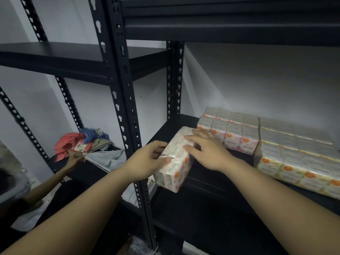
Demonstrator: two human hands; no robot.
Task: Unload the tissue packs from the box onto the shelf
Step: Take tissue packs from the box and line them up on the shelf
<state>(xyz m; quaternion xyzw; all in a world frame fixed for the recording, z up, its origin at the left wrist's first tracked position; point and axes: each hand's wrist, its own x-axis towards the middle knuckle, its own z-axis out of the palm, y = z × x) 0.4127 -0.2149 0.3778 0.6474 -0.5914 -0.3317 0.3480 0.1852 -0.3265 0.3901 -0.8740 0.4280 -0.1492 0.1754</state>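
Item 1. Your left hand [147, 161]: fingers and thumb curled round the near left end of the pack, thumb on the clear wrap at its top edge.

Item 2. Your right hand [207, 150]: laid flat on the top and right side of the same pack, fingers straight and spread, pressing rather than grasping.

Item 3. White plastic-wrapped tissue pack with orange dots [174, 162]: held between your two hands at the front left corner of the black metal shelf [211, 196]. It sits tilted, its near end jutting past the shelf's front edge beside the black slotted upright post [127, 107]. Whether its far end touches the shelf board cannot be told.

Item 4. Long stack of the same wrapped tissue packs [298, 159]: lying on the shelf to the right of your right hand, apart from the held pack.

Item 5. Second block of wrapped tissue packs [230, 129]: farther back on the shelf, just beyond your right hand's fingertips, touching the long stack.

Item 6. Neighbouring shelf unit, left: heap of red, blue, olive and grey folded cloths [88, 144], with another person's hand [75, 159] resting at its near edge.
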